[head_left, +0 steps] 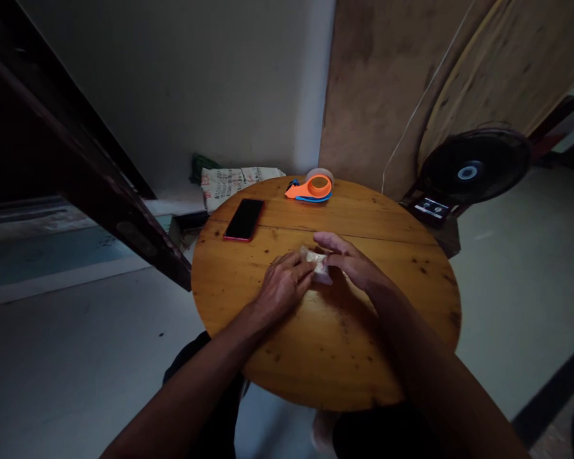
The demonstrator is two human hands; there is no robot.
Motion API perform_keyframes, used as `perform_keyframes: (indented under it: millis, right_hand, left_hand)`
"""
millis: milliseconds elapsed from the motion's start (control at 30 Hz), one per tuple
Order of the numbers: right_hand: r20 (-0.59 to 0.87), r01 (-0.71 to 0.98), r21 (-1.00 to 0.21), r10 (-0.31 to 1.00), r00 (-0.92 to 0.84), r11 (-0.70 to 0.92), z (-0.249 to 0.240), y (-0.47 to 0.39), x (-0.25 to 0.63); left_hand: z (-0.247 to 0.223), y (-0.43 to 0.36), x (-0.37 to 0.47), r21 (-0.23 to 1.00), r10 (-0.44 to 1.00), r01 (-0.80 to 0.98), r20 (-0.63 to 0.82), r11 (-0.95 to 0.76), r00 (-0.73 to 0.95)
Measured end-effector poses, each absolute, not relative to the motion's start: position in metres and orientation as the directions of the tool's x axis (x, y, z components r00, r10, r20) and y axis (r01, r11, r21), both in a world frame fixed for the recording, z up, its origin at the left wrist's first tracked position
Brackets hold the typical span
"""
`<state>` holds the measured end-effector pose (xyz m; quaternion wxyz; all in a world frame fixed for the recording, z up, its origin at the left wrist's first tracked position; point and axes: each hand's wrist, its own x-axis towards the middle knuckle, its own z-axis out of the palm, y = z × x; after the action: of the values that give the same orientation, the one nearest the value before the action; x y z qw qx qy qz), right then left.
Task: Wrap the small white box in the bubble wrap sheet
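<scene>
So, the small wrapped packet [322, 276] sits bet. both hands, around mid-table, a bit toward the far edge. L hand [284, 280] comes in from the packet's left, fingers & thumb closed on it; R hand [351, 260] is at its right, half spread, thumb tip at the packet, index stretched out past its far side. Can't tell if R has any real hold. Both hands abt equally near. Long axis seems to slant from far left to near right, but L fingers cover part, so not certain.

Nothing bet. R hand & packet; L fingers are the main thing in the way. Phone [245, 220] lies by the table's far-left edge, tape dispenser [310, 189] at the far edge, both well apart from the hands. Fan [476, 173] stands beyond the table's [402, 306] far-right edge.
</scene>
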<state>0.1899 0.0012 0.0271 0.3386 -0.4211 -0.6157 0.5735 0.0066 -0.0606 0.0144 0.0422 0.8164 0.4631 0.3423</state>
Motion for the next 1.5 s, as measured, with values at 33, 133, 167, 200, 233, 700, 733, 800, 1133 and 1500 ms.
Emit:
perform_keyframes:
  millis: [33,133,167,200,233,700,733,800,1133,1500]
  right_hand:
    - [-0.064,0.131,-0.991,0.91,-0.409,-0.011,0.028,0.0,0.189]
    - [-0.044,0.117,-0.993,0.915,-0.401,0.004,0.029,0.0,0.189]
    - [-0.032,0.108,-0.994,0.917,-0.397,0.012,0.028,0.0,0.188]
    - [-0.023,0.101,-0.995,0.92,-0.39,0.018,0.026,0.001,0.188]
    - [-0.019,0.098,-0.995,0.923,-0.384,0.02,0.025,0.002,0.188]
    - [-0.042,0.014,-0.999,0.907,-0.419,-0.04,0.013,0.01,0.19]
    - [-0.035,0.023,-0.999,0.909,-0.416,-0.028,0.012,0.01,0.189]
    - [-0.028,0.023,-1.0,0.903,-0.429,-0.02,0.01,0.011,0.188]
    - [-0.036,-0.004,-0.999,0.861,-0.507,-0.044,0.012,0.014,0.193]
    - [-0.065,-0.002,-0.997,0.861,-0.504,-0.077,0.017,0.013,0.193]
  left_hand:
    - [0.014,-0.061,0.007,0.39,0.786,0.726,0.52,-0.566,0.334]
    - [0.014,-0.062,0.007,0.403,0.793,0.724,0.515,-0.559,0.325]
    - [0.013,-0.062,0.007,0.407,0.796,0.725,0.512,-0.556,0.323]
    - [0.013,-0.062,0.007,0.407,0.797,0.726,0.511,-0.554,0.322]
    - [0.013,-0.062,0.007,0.405,0.798,0.729,0.509,-0.552,0.322]
    - [0.012,-0.06,0.007,0.404,0.792,0.725,0.519,-0.559,0.322]
    - [0.012,-0.06,0.007,0.405,0.792,0.723,0.519,-0.559,0.322]
    - [0.012,-0.06,0.008,0.405,0.79,0.721,0.522,-0.562,0.322]
    - [0.012,-0.06,0.007,0.431,0.793,0.705,0.521,-0.564,0.316]
    - [0.018,-0.056,0.001,0.919,0.952,0.265,0.252,-0.291,0.172]
